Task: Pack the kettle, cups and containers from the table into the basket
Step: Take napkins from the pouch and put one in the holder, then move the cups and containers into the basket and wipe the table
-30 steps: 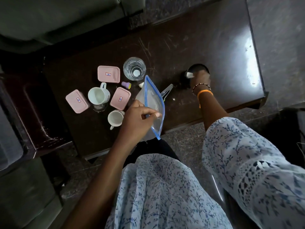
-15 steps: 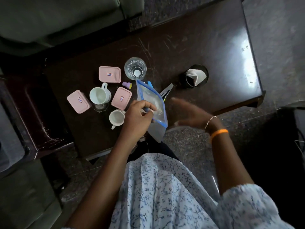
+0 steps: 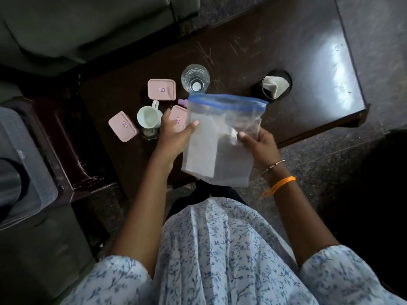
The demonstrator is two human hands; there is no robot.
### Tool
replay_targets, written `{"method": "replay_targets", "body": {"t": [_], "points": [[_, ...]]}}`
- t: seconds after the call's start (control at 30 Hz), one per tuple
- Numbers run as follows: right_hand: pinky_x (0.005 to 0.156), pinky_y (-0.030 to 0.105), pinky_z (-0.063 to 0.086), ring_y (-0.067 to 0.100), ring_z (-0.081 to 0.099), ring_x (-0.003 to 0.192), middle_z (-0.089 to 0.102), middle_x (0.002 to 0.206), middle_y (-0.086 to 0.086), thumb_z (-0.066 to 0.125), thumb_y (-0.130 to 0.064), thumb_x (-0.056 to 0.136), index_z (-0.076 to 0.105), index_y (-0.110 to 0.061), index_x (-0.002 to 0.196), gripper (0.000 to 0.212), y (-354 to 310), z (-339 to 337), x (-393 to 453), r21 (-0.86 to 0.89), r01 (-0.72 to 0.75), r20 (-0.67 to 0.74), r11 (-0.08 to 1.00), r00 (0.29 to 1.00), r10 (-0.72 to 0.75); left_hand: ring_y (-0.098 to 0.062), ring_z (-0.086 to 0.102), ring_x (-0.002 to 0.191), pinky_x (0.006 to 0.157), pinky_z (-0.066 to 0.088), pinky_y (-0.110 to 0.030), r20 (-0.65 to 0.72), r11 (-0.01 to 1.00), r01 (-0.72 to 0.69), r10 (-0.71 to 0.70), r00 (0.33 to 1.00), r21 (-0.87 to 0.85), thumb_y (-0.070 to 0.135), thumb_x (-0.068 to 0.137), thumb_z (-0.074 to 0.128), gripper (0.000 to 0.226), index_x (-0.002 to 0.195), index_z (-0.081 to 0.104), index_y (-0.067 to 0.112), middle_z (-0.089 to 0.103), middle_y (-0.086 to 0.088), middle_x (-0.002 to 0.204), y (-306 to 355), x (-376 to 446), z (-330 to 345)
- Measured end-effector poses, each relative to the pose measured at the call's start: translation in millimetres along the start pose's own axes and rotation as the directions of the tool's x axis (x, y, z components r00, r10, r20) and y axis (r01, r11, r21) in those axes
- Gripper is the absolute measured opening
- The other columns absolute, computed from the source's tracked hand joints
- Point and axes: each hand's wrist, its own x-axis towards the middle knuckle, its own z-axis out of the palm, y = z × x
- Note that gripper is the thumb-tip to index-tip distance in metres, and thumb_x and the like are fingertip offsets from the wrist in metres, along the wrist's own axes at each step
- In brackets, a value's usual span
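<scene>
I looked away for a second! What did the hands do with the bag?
The right hand left the dark cup, came back and gripped the zip bag. The left hand kept holding it, turning it flat-on. The pink containers and glass stayed put.

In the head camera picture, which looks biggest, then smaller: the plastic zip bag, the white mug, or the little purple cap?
1. Plastic zip bag, though it is held up nearer the camera, which makes it look bigger.
2. White mug.
3. Purple cap, partly hidden behind the bag.

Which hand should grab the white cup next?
Probably the left hand: it sits right beside the white cup, while the right hand is farther over, though both are holding the plastic bag.
</scene>
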Motion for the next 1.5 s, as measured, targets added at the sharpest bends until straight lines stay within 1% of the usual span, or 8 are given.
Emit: {"method": "replay_targets", "body": {"t": [0.27,0.4,0.6,0.77,0.97,1.1,1.4,1.5], "points": [[0.074,0.017,0.054,-0.003,0.063,0.078,0.058,0.109,0.005,0.064,0.01,0.079,0.027,-0.008,0.138,0.072,7,-6,0,-0.001,0.039,-0.125,0.999,0.991,-0.038,-0.021,0.055,0.113,0.091,0.048,-0.036,0.07,0.994,-0.112,0.111,0.991,0.01,-0.01,0.084,0.052,0.069,0.14,0.029,0.022,0.043,-0.013,0.141,-16,0,-8],[0.101,0.032,0.045,0.012,0.051,0.112,0.055,0.127,0.008,0.071,0.013,0.069,0.049,-0.003,0.13,0.067,8,-14,1,-0.164,0.068,0.03,0.984,0.998,-0.064,-0.018,0.053,0.115,0.09,0.048,-0.033,0.133,0.977,-0.208,0.2,0.971,0.05,-0.02,0.079,0.047,0.065,0.127,0.049,0.024,0.049,-0.006,0.137,-28,-3,-9],[0.071,0.023,0.047,0.017,0.053,0.086,0.066,0.096,0.018,0.075,0.003,0.071,0.068,0.003,0.105,0.035,18,-25,0,-0.455,0.05,0.016,0.889,0.999,-0.048,-0.017,0.056,0.095,0.087,0.048,-0.031,0.107,0.984,-0.116,0.102,0.989,0.138,-0.013,0.078,0.059,0.045,0.118,0.06,0.006,0.06,-0.003,0.106,-42,-3,-6],[0.051,0.013,0.043,-0.005,0.053,0.052,0.062,0.052,-0.015,0.071,-0.009,0.079,0.061,-0.019,0.06,0.024,17,-50,4,-0.36,-0.003,-0.004,0.933,1.0,0.001,-0.004,0.048,0.067,0.068,0.04,-0.022,0.055,0.948,-0.123,0.111,0.992,0.292,0.016,0.084,0.065,0.017,0.07,0.063,0.006,0.047,0.008,0.072,-47,-2,8],[0.081,0.04,0.044,0.025,0.056,0.09,0.064,0.103,0.03,0.051,0.004,0.087,0.058,0.012,0.102,0.019,33,-80,46,-0.636,-0.101,-0.215,0.765,0.975,-0.05,-0.024,0.06,0.097,0.092,0.046,-0.036,0.189,0.928,-0.001,-0.075,0.979,0.373,0.02,0.089,0.058,0.022,0.107,0.062,0.009,0.064,-0.008,0.103,-47,0,36],[0.104,0.033,0.036,0.036,0.05,0.125,0.055,0.133,0.022,0.046,-0.001,0.089,0.051,-0.002,0.128,0.04,35,-87,85,-0.759,-0.156,-0.22,0.632,0.975,-0.023,-0.017,0.06,0.098,0.088,0.043,-0.027,0.29,0.921,-0.045,-0.075,0.954,0.388,0.023,0.089,0.056,0.02,0.108,0.062,0.018,0.063,-0.004,0.107,-45,3,50],[0.094,0.029,0.043,0.028,0.059,0.111,0.062,0.123,0.017,0.057,-0.013,0.086,0.048,-0.003,0.126,0.042,23,-77,148,-0.254,-0.264,-0.514,0.93,0.852,0.101,-0.015,0.058,0.1,0.085,0.037,-0.025,0.262,0.925,-0.013,-0.094,0.96,0.379,0.023,0.091,0.054,0.021,0.111,0.061,0.019,0.06,0.0,0.105,-38,19,65],[0.057,0.018,0.055,0.016,0.064,0.062,0.061,0.094,0.013,0.045,-0.007,0.091,0.034,0.001,0.135,0.046,12,-85,161,-0.051,-0.333,-0.439,0.942,0.854,0.278,-0.02,0.056,0.106,0.085,0.037,-0.028,0.199,0.937,0.022,-0.098,0.975,0.35,0.023,0.092,0.053,0.027,0.118,0.056,0.018,0.059,-0.003,0.112,-28,32,65]]}}
